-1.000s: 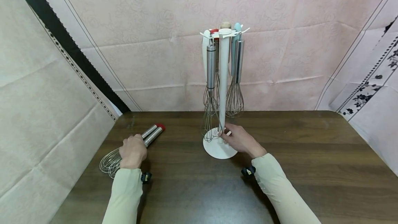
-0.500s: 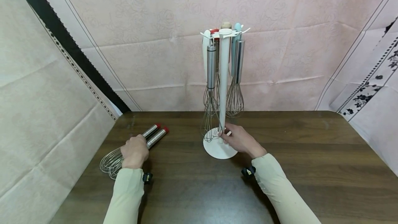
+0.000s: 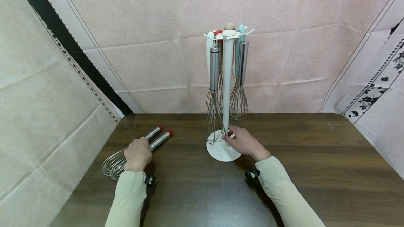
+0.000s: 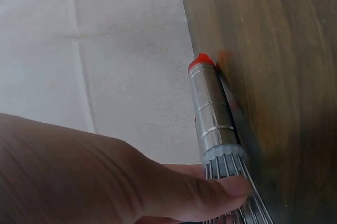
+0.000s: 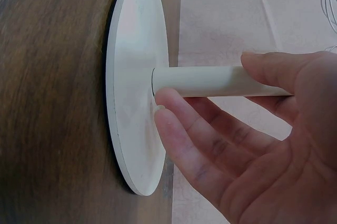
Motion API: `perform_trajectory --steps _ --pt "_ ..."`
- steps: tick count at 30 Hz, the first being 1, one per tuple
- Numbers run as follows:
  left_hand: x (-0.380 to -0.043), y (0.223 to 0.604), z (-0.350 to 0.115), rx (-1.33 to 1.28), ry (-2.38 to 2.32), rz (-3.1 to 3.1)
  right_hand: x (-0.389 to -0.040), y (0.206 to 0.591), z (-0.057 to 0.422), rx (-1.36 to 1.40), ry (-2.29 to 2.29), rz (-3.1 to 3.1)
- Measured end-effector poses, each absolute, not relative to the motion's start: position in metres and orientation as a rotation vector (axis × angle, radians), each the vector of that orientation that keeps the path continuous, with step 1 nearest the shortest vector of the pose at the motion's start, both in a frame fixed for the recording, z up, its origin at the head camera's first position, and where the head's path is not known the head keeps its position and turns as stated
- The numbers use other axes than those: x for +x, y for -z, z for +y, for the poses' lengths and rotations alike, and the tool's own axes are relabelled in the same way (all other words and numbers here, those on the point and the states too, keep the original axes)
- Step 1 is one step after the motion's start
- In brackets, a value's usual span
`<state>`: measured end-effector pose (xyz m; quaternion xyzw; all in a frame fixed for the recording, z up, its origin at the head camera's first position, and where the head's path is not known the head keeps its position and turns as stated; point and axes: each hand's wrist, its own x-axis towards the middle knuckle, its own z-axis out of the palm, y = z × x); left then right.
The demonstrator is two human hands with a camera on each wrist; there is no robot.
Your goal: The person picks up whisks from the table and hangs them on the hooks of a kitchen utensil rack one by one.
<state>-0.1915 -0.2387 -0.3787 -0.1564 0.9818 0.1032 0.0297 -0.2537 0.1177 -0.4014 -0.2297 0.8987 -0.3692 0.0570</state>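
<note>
At the left of the head view, my left hand [image 3: 137, 154] grips a steel whisk [image 3: 161, 140] with a red-tipped handle. The left wrist view shows my thumb across its wires [image 4: 224, 167], just below the handle [image 4: 211, 108]. A second red-tipped whisk [image 3: 154, 133] lies alongside, partly hidden by the hand. My right hand [image 3: 243, 141] holds the lower pole [image 5: 200, 80] of a white whisk stand, thumb on one side and fingers around the other. Its round base [image 5: 138, 39] sits flat on the table.
Several whisks hang from the stand's top hooks [image 3: 229, 34], including steel-handled ones [image 3: 214, 69] and a light blue one [image 3: 237, 57]. The brown wooden table [image 3: 195, 192] ends at a back edge behind the stand. Pale patterned cloth [image 3: 151, 62] covers the walls.
My left hand has shifted slightly right, and the two red-tipped handles have spread apart, the nearer one moving right. My right hand and the stand have stayed in place.
</note>
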Motion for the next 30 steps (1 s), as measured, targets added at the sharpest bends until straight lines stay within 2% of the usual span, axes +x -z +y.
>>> perform_trajectory --steps 30 --pt "-0.179 0.351 -0.227 -0.383 -0.429 3.114 -0.255 0.404 0.118 -0.675 1.11 2.723"
